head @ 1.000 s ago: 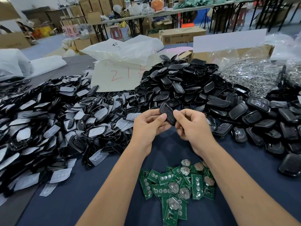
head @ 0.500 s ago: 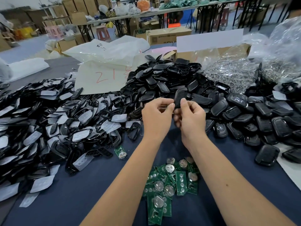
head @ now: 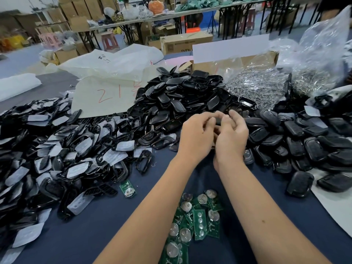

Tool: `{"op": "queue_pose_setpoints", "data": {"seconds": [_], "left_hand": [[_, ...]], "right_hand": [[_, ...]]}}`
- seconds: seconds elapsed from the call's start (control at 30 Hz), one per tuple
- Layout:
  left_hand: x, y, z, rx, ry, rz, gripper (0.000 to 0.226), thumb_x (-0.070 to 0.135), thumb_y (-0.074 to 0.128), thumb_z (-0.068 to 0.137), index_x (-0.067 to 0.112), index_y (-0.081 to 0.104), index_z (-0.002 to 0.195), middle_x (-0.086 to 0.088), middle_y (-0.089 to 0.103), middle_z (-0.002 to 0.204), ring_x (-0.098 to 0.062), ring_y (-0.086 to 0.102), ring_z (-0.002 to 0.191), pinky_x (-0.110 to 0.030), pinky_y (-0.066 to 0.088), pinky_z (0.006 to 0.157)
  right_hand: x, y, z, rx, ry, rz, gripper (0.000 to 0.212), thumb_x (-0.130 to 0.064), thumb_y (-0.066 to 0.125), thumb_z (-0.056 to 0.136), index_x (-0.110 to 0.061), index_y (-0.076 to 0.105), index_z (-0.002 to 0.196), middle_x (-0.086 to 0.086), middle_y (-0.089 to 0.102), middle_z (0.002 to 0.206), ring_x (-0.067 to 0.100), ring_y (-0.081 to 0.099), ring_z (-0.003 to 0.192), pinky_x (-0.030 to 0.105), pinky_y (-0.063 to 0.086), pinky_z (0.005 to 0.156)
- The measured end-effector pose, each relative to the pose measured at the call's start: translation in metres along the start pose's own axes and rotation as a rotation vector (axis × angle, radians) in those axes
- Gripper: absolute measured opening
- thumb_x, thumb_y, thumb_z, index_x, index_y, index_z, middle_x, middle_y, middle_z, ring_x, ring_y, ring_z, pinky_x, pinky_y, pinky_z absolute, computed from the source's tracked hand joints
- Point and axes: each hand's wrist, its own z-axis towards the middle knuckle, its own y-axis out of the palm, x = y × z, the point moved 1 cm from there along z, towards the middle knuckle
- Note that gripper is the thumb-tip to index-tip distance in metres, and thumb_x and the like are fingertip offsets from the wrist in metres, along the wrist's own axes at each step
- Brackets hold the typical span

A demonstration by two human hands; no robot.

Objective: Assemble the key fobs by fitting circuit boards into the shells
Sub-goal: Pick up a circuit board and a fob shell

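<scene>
My left hand (head: 196, 134) and my right hand (head: 231, 135) meet above the blue table, fingers curled toward each other. Together they hold a black key fob shell (head: 219, 121); only a dark sliver of it shows between the fingertips. Close to me, between my forearms, lies a pile of green circuit boards (head: 196, 221) with round coin cells. One single board (head: 128, 188) lies apart to the left. Just behind my hands rises a heap of black shells (head: 181, 100).
Black frames with white pads (head: 57, 149) cover the table's left side. Closed black fobs (head: 297, 141) spread across the right. A clear bag of small metal parts (head: 257, 82) and a cardboard box (head: 186, 42) stand behind. A white bag marked in red (head: 106, 92) lies at the back.
My hands have closed in around the shell, which was plainly visible before and is now mostly hidden by fingers. The view has shifted, bringing the single board into sight.
</scene>
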Motion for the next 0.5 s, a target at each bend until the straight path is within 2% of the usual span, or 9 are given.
{"op": "queue_pose_setpoints", "data": {"seconds": [0.03,0.1,0.17,0.23,0.3,0.4,0.5], "left_hand": [[-0.005,-0.005,0.001,0.053,0.03,0.11,0.025,0.018,0.052,0.105,0.015,0.077,0.103,-0.001,0.074,0.096,-0.019,0.067,0.092,-0.042,0.054,0.086],[-0.017,-0.019,0.004,0.172,0.046,0.319,0.023,0.019,0.054,0.103,0.01,0.075,0.096,-0.006,0.071,0.095,-0.026,0.062,0.094,-0.043,0.047,0.087],[-0.03,-0.038,0.009,0.21,-0.022,0.575,0.018,0.021,0.058,0.1,0.014,0.073,0.108,-0.008,0.069,0.109,-0.029,0.058,0.106,-0.039,0.041,0.096],[-0.043,-0.057,0.013,0.168,-0.126,0.785,0.025,0.028,0.061,0.1,0.018,0.067,0.121,-0.008,0.062,0.123,-0.03,0.051,0.116,-0.036,0.036,0.102],[-0.054,-0.072,0.015,0.126,-0.156,0.808,0.027,0.027,0.067,0.097,0.018,0.066,0.123,-0.008,0.06,0.125,-0.03,0.051,0.118,-0.035,0.037,0.1],[-0.057,-0.087,0.019,0.081,-0.132,0.749,0.027,0.023,0.079,0.088,0.018,0.072,0.114,-0.006,0.065,0.115,-0.027,0.058,0.111,-0.035,0.045,0.094],[-0.058,-0.099,0.02,0.042,-0.168,0.562,0.03,0.017,0.088,0.077,0.021,0.071,0.101,0.004,0.066,0.091,-0.017,0.062,0.086,-0.035,0.053,0.086]], "right_hand": [[0.0,0.0,-0.002,-0.013,-0.015,-0.028,0.027,-0.016,0.049,0.109,-0.018,0.054,0.135,-0.003,0.076,0.112,0.019,0.076,0.088,0.03,0.06,0.065],[0.0,0.002,-0.005,-0.057,-0.047,-0.089,0.014,-0.016,0.05,0.108,-0.019,0.059,0.119,-0.001,0.075,0.102,0.017,0.072,0.066,0.027,0.054,0.051],[0.001,0.004,-0.009,-0.133,-0.054,-0.186,0.011,-0.017,0.053,0.107,-0.017,0.063,0.105,-0.001,0.074,0.085,0.014,0.065,0.054,0.028,0.05,0.046],[0.002,0.006,-0.014,-0.281,-0.048,-0.329,0.016,-0.017,0.056,0.105,-0.013,0.066,0.093,-0.001,0.069,0.071,0.013,0.059,0.05,0.028,0.045,0.044],[0.005,0.009,-0.021,-0.523,-0.092,-0.529,0.018,-0.017,0.062,0.102,-0.011,0.067,0.086,0.0,0.068,0.065,0.015,0.058,0.051,0.028,0.042,0.047],[0.006,0.016,-0.037,-0.905,-0.194,-0.724,0.018,-0.018,0.072,0.096,-0.017,0.071,0.078,-0.002,0.069,0.064,0.008,0.058,0.054,0.024,0.046,0.056],[0.006,0.024,-0.057,-1.241,-0.195,-0.844,0.018,-0.022,0.08,0.09,-0.023,0.073,0.075,-0.012,0.067,0.067,0.001,0.058,0.063,0.021,0.046,0.065]]}}
